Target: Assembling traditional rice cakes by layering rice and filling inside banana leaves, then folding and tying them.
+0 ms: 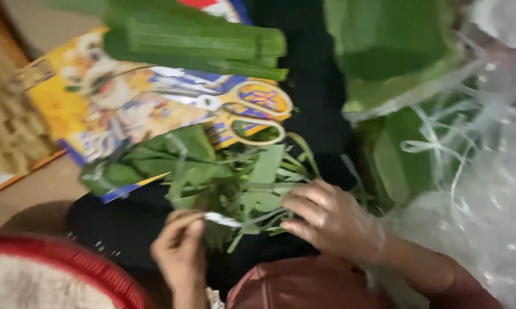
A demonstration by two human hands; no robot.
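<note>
A red-rimmed basket [69, 257] sits nearest, left of the leaf scraps [235, 183]. Beyond the scraps lie yellow-handled scissors [241, 111] on a colourful printed sheet [98, 109], with folded green leaves [195, 43] farther back. Right of the scraps are more leaves [395, 57] and pale plastic strings [452, 143]. The left hand [181, 249] pinches a thin pale strip [223, 220] at the scraps' near edge; the right hand [329, 220] lies palm down, fingers curled, on the scraps.
</note>
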